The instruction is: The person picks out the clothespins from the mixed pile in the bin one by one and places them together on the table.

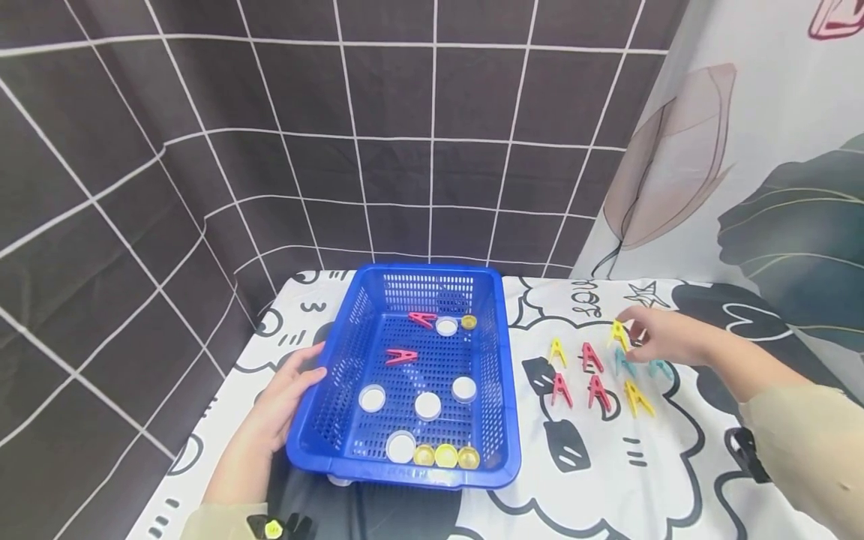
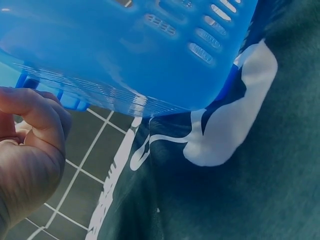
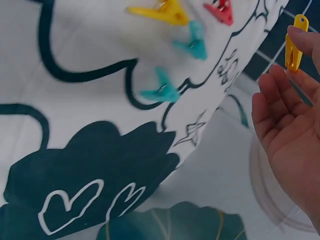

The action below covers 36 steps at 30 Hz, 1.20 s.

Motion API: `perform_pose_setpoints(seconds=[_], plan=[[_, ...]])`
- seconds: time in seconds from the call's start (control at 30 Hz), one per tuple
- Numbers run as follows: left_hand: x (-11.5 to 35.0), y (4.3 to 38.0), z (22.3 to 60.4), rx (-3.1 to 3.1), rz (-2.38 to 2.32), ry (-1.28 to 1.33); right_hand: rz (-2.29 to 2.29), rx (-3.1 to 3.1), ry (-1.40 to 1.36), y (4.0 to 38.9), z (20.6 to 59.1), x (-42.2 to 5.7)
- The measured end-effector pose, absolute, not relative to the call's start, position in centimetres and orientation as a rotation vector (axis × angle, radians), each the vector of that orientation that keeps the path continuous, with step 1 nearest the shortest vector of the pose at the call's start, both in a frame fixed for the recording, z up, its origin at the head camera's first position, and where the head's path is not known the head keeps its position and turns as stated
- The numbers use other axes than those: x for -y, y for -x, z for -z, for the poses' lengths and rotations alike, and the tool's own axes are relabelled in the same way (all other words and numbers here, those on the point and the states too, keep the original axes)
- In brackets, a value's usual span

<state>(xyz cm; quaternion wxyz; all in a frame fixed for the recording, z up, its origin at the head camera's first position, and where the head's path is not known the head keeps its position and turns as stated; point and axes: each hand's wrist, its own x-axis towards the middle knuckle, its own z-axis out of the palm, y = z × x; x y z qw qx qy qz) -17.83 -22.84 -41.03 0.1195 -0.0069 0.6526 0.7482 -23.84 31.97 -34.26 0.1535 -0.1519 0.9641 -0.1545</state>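
Observation:
My left hand (image 1: 282, 401) holds the left rim of a blue plastic basket (image 1: 509, 405), its fingers curled at the edge in the left wrist view. Inside the basket lie two red clothespins (image 1: 401, 356), several white caps (image 1: 427, 406) and several yellow caps (image 1: 446, 455). Over to the right, my right hand (image 1: 664, 335) pinches a yellow clothespin (image 3: 296, 45) between thumb and forefinger, its other fingers loosely bent. Below that hand are blue clothespins (image 3: 161, 89). Beside them lie more red clothespins (image 1: 597, 392) and yellow clothespins (image 1: 637, 398).
A white patterned cloth (image 1: 580, 495) covers the table. Part of a white round thing (image 1: 340, 481) shows under the basket's front edge. Behind the table hangs a dark curtain (image 1: 391, 97) with white grid lines, and a leaf-patterned curtain (image 1: 763, 150) hangs at the right.

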Motion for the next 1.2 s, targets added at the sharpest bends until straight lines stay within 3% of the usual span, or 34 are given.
perform_pose_setpoints(seconds=[0.5,1.2], plan=[[22.9,18.0,40.9,-1.896,-2.189,0.023,0.404,-2.677,0.23,21.8,37.6,-37.2],[23.0,18.0,40.9,-1.891,-2.174,0.008,0.359,-2.581,0.093,20.7,40.9,-39.0]])
